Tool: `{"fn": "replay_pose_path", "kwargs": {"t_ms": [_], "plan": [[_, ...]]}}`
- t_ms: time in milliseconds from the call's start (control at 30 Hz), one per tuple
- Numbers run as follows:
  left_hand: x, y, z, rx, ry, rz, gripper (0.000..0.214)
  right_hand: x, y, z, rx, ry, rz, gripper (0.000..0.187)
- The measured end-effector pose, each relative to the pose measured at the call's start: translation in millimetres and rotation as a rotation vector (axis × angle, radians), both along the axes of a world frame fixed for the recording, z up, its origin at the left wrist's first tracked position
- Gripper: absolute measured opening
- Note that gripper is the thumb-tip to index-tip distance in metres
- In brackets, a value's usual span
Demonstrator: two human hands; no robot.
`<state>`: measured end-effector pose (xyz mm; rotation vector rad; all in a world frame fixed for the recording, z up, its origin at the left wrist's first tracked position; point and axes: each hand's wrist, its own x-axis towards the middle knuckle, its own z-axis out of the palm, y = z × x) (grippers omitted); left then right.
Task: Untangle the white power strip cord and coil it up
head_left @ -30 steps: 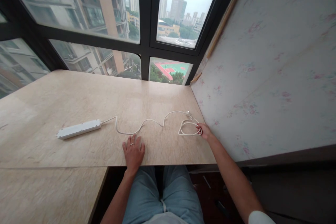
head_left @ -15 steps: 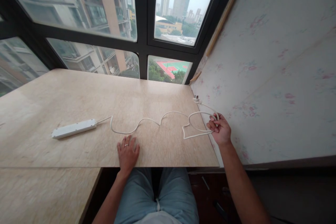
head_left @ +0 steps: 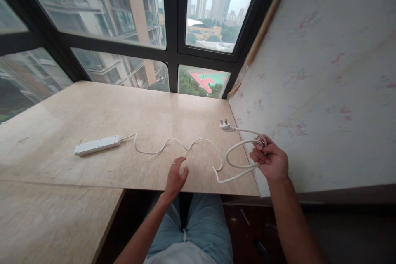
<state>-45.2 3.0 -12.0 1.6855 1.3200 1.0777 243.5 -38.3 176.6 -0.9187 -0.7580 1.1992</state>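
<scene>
My right hand (head_left: 270, 157) is closed on a looped part of a white power cord (head_left: 227, 157), at the right end of the counter by the wall. A three-pin plug (head_left: 225, 125) on the cord's end hangs out to the left of that hand, pins up. The cord runs left in waves over the counter to a white power strip (head_left: 97, 145). My left hand (head_left: 177, 175) is over the front part of the counter, fingers apart and holding nothing. It is just below the wavy stretch of cord, not touching it.
The beige marbled counter (head_left: 102, 115) ends at a front edge near my legs. Dark window frames (head_left: 172, 29) rise behind it. A flower-patterned wall (head_left: 309, 111) bounds the right side. A lower-left counter section (head_left: 46, 218) reaches toward me.
My left hand has lifted off the counter and moved right, toward the cord. My right hand has shifted slightly right and down with the loops, and the plug has turned more into view.
</scene>
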Motion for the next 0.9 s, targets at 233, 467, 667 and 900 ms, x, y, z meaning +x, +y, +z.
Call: {"fn": "replay_pose_path", "kwargs": {"t_ms": [233,467,667,900], "plan": [[45,-39,32.0,-0.904,-0.882,-0.122,0.041,-35,1,-50.3,-0.015,0.184,-0.096,0.019],[20,-59,52.4,-1.148,-1.274,0.157,0.013,-92,2,-84.5,-0.046,0.327,-0.203,0.021],[9,-62,69.8,-1.389,-1.419,0.06,0.032,-127,-2,-95.7,-0.001,0.302,-0.265,0.022],[18,-61,76.7,-1.069,-1.26,0.23,0.015,-140,-13,-103.0,-0.029,0.3,-0.265,0.022]]}}
